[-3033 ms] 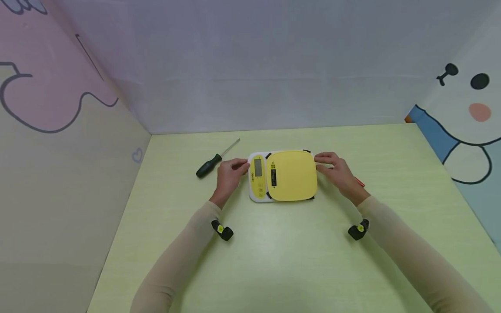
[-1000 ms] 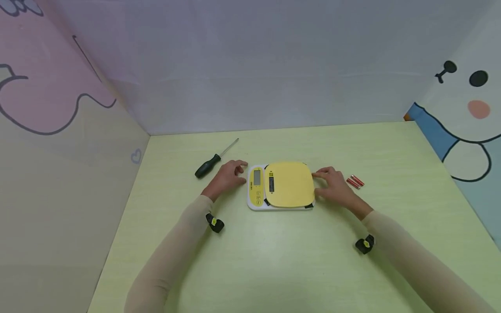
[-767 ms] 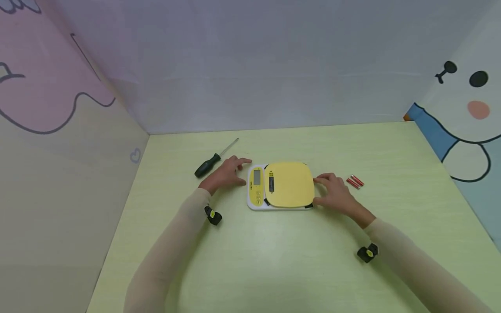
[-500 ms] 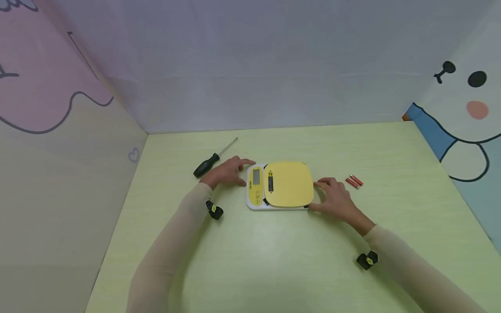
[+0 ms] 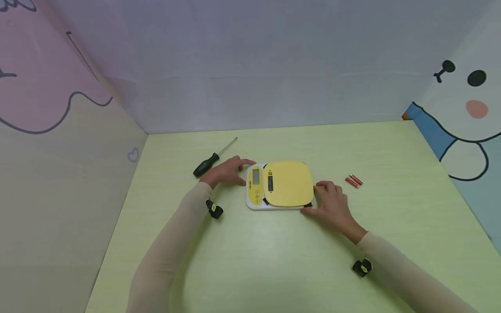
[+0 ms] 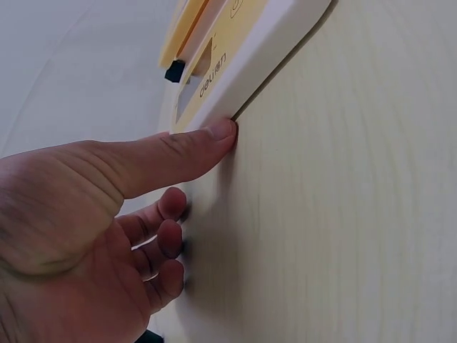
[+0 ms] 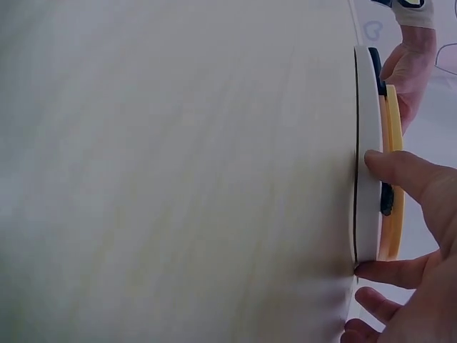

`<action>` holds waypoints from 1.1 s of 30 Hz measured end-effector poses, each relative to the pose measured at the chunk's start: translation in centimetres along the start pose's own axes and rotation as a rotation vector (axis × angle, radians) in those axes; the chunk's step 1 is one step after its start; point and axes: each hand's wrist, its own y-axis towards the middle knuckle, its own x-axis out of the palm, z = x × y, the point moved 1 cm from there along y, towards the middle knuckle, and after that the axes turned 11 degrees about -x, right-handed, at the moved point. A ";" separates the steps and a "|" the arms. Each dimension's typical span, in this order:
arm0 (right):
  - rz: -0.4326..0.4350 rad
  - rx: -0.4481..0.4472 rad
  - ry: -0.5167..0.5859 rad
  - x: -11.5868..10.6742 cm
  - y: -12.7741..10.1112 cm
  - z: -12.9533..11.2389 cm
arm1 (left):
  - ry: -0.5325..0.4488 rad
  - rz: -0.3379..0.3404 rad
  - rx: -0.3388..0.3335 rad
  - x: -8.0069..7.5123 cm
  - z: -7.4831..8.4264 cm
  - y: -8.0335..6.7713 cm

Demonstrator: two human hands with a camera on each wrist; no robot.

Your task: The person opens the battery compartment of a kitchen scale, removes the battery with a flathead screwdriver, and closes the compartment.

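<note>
A yellow-and-white kitchen scale (image 5: pixel 289 184) lies flat on the table, its display panel at the left end. My left hand (image 5: pixel 228 171) grips that end, thumb at the left edge and index finger at the far left corner. In the left wrist view the thumb (image 6: pixel 182 153) presses the white base, while several other fingers curl below it. Around the near right corner, my right hand (image 5: pixel 332 206) holds the scale with its thumb on the front side. The right wrist view shows the index finger (image 7: pixel 393 273) at the base's right end.
A screwdriver (image 5: pixel 207 165) with a dark green handle lies just beyond my left hand, its shaft pointing to the back right. Two red batteries (image 5: pixel 354 181) lie side by side to the right of the scale. Walls border the table's back and left.
Compared with three seconds ago, the scale sits nearer to me. My left thumb and index finger have spread around its left end. My right hand has slid nearer, its thumb now along the front side.
</note>
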 end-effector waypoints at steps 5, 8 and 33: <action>-0.016 -0.041 -0.013 -0.4 0.5 0.4 | -0.006 0.024 0.023 0.2 0.0 -0.4; -0.038 -0.065 -0.017 -0.7 1.0 1.0 | -0.025 0.037 0.016 0.4 -0.1 -0.6; -0.234 -0.192 -0.021 -3.2 6.1 4.6 | -0.064 0.299 -0.043 5.8 -0.2 -5.1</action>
